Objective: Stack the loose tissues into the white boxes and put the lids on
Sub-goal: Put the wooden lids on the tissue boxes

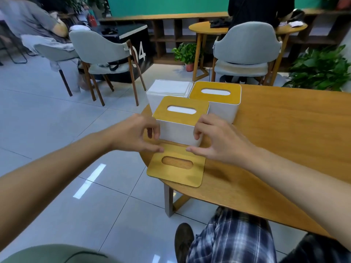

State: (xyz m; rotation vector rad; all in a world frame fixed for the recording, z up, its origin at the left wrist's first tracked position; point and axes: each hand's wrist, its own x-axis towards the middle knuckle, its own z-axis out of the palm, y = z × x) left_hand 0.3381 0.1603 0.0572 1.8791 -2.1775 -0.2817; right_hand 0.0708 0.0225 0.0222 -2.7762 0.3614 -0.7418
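Three white boxes stand on the wooden table (284,133). The nearest box (178,132) carries a wooden lid (180,109) with a slot that shows white tissue. Behind it to the right, a second box (222,111) is also lidded. The far left box (153,99) has no lid and is filled to the top with stacked tissues (169,88). A loose wooden lid (176,173) lies flat in front of the nearest box. My left hand (136,133) and right hand (214,137) flank that box's front wall, fingers loosely curled, with thumb tips at the loose lid's far edge.
The boxes sit near the table's rounded left edge, with tiled floor (57,130) beyond. My checked trouser leg (233,238) is under the table's near edge. Grey chairs (100,48), a round table (209,27), potted plants (321,67) and seated people fill the background.
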